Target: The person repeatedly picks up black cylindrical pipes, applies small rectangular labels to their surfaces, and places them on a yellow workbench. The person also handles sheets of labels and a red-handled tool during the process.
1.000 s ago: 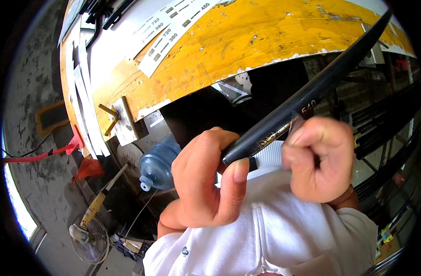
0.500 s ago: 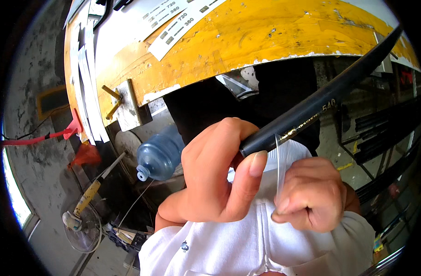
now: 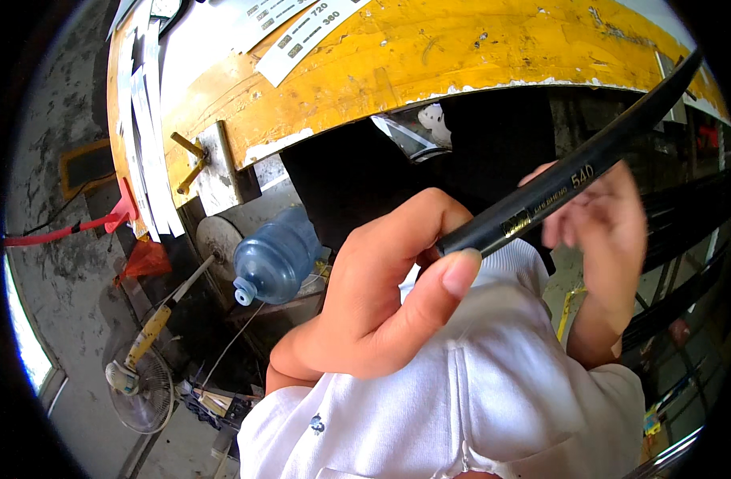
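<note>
A long black tube (image 3: 541,199) with gold lettering and a small gold mark slants up to the right, held near its lower end. Around that end my left hand (image 3: 397,287) is closed, thumb on the near side and fingers curled behind. My right hand (image 3: 601,219) is raised behind the tube, just past the lettering. Motion smears its fingers and the tube partly covers them, so whether they grip it is unclear. No clear film shows on the tube or in the right hand.
A worn yellow-edged table (image 3: 365,72) stretches ahead, with printed label strips (image 3: 309,36) on it. Left of me are a metal clamp bracket (image 3: 213,168), a blue water jug (image 3: 273,259) and a fan (image 3: 142,387). Dark bars (image 3: 677,279) lie at the right.
The strip of clear film that my right hand pinched beside the tube is out of sight. That hand has gone up and right, behind the tube. My left hand still holds the end.
</note>
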### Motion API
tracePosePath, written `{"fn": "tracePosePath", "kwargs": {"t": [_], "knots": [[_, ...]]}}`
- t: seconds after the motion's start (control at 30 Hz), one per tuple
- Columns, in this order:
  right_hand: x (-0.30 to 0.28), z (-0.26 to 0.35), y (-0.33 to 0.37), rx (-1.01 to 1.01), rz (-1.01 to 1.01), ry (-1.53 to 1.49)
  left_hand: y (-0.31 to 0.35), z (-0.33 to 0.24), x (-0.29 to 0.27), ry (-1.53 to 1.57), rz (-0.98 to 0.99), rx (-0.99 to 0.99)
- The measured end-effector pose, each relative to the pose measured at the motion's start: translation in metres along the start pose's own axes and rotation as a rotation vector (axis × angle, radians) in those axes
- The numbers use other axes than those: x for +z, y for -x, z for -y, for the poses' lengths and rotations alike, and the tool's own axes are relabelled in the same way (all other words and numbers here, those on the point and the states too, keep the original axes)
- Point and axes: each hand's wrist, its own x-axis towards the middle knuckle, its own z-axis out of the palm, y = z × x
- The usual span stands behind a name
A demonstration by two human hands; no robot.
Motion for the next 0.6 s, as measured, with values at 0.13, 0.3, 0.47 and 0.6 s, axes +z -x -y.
{"fn": "tracePosePath", "kwargs": {"t": [0.13, 0.3, 0.47, 0.6], "knots": [[-0.011, 0.020, -0.020, -0.085, -0.056, -0.510, 0.002, 0.001, 0.000, 0.003, 0.060, -0.020], [-0.003, 0.025, -0.036, -0.248, -0.059, -0.701, 0.001, 0.007, 0.000, 0.041, 0.221, 0.058], [0.006, 0.032, -0.039, -0.394, -0.176, -0.472, -0.004, -0.011, 0.019, 0.205, 0.153, -0.288], [0.006, 0.048, -0.030, -0.403, -0.173, -0.307, -0.009, -0.007, 0.020, 0.372, 0.238, -0.405]]}}
